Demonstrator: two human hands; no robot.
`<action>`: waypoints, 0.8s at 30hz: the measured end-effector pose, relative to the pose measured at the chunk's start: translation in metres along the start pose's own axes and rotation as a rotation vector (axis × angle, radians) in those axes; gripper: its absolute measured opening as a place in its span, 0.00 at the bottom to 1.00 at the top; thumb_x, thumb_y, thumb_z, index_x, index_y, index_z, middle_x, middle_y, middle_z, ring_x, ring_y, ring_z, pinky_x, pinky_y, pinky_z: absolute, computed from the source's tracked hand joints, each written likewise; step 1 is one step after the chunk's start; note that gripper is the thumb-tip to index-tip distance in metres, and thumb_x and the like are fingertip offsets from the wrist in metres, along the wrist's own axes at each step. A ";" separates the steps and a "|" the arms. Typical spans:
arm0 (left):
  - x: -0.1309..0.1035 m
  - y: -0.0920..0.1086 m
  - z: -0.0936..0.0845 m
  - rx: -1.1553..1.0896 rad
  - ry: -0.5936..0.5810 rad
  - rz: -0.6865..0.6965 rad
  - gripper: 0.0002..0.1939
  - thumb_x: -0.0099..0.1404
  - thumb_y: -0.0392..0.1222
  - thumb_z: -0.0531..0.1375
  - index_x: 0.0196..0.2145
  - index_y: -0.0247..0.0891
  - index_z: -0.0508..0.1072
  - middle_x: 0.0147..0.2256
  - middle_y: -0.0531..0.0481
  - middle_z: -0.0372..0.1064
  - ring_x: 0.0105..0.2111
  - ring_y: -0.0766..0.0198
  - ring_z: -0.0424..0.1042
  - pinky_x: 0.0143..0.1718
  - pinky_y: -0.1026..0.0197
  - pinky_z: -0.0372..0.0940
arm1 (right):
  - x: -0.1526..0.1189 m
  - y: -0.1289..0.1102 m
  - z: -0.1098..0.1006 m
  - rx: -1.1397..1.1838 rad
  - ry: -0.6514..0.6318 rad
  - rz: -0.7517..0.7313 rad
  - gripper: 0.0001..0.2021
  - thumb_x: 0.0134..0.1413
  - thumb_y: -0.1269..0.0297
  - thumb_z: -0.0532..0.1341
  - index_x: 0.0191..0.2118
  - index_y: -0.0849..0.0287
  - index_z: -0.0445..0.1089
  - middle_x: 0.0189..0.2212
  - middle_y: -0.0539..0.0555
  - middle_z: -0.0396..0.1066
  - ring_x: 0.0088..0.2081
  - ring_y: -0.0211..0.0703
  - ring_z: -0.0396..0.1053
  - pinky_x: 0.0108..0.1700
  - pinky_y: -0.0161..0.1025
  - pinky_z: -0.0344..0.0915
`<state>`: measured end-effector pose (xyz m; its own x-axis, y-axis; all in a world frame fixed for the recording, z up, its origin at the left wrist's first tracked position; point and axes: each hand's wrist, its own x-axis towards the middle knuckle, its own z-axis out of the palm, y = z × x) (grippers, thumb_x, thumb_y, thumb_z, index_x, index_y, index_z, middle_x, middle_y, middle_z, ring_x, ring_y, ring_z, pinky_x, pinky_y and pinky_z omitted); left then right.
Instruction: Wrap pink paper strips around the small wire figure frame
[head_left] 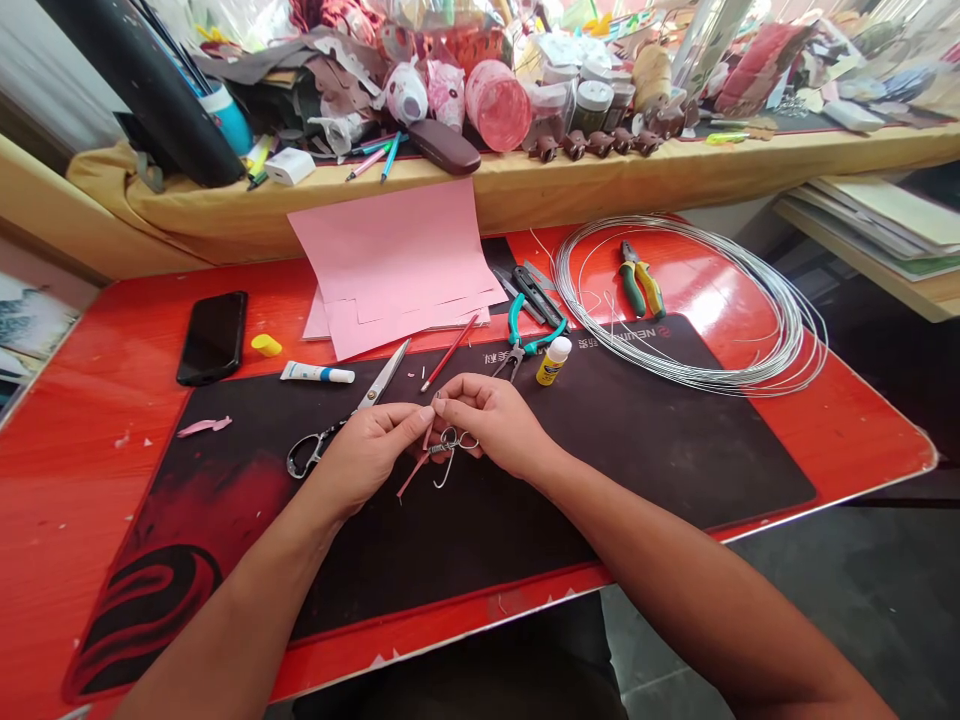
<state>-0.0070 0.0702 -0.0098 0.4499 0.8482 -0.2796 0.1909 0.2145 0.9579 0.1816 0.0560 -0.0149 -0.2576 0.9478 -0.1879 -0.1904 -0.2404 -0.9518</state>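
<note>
- Head view: left hand and right hand meet above the middle of the black desk mat.
- Bent-wire figure: held at the fingertips, between the mat's near and far edges; pink-wrapped length and bare loops noted.
- Left fingers: thumb and forefinger pinching the figure's pink-wrapped part.
- Right fingers: thumb and forefinger pinching close by, remaining fingers curled behind the loops.
- Scissors: just beyond the left hand, partly covered by it.
- Teal-handled pliers and yellow bottle: at the mat's far edge.
- Wire coil: over the mat's far right corner.
- Smartphone: near the desk's far left corner.
</note>
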 end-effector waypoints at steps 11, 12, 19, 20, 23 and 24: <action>0.000 0.007 0.004 0.070 0.059 0.001 0.26 0.62 0.65 0.67 0.28 0.37 0.79 0.27 0.48 0.78 0.28 0.60 0.76 0.33 0.61 0.71 | 0.000 0.001 -0.001 0.019 0.015 0.016 0.14 0.55 0.53 0.69 0.36 0.59 0.71 0.25 0.47 0.73 0.18 0.31 0.61 0.17 0.30 0.55; 0.000 0.007 0.005 0.081 0.059 0.002 0.26 0.62 0.66 0.67 0.28 0.37 0.80 0.27 0.48 0.78 0.28 0.59 0.76 0.33 0.61 0.71 | 0.001 0.001 -0.002 0.024 0.015 0.016 0.15 0.54 0.52 0.70 0.35 0.59 0.71 0.25 0.47 0.73 0.18 0.31 0.61 0.17 0.30 0.55; 0.000 0.005 0.010 0.044 0.146 -0.035 0.25 0.58 0.64 0.69 0.31 0.36 0.80 0.29 0.47 0.80 0.28 0.59 0.78 0.31 0.61 0.73 | 0.002 0.002 -0.001 0.067 0.007 0.017 0.13 0.54 0.55 0.69 0.36 0.60 0.72 0.27 0.47 0.73 0.17 0.29 0.60 0.16 0.29 0.54; 0.001 0.004 0.010 0.041 0.162 -0.031 0.24 0.59 0.63 0.69 0.31 0.36 0.80 0.28 0.47 0.80 0.28 0.60 0.78 0.31 0.62 0.73 | 0.002 0.002 -0.001 0.069 0.002 0.017 0.12 0.55 0.56 0.68 0.36 0.60 0.72 0.27 0.47 0.73 0.17 0.29 0.60 0.17 0.30 0.54; 0.002 0.002 0.011 0.066 0.216 -0.016 0.20 0.61 0.59 0.67 0.31 0.36 0.81 0.26 0.48 0.79 0.27 0.61 0.77 0.29 0.63 0.72 | 0.002 0.003 0.000 0.063 -0.022 0.026 0.11 0.56 0.58 0.67 0.40 0.60 0.74 0.28 0.46 0.72 0.16 0.27 0.58 0.17 0.30 0.54; 0.002 0.002 0.011 0.087 0.238 -0.012 0.19 0.62 0.57 0.66 0.31 0.35 0.81 0.26 0.48 0.79 0.26 0.61 0.77 0.29 0.64 0.72 | 0.002 0.003 0.000 0.056 -0.031 0.030 0.10 0.56 0.59 0.66 0.40 0.60 0.74 0.27 0.45 0.72 0.16 0.27 0.58 0.17 0.30 0.54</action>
<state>0.0037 0.0665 -0.0091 0.2307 0.9382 -0.2579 0.2736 0.1918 0.9425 0.1806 0.0576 -0.0181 -0.2931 0.9332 -0.2078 -0.2346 -0.2809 -0.9306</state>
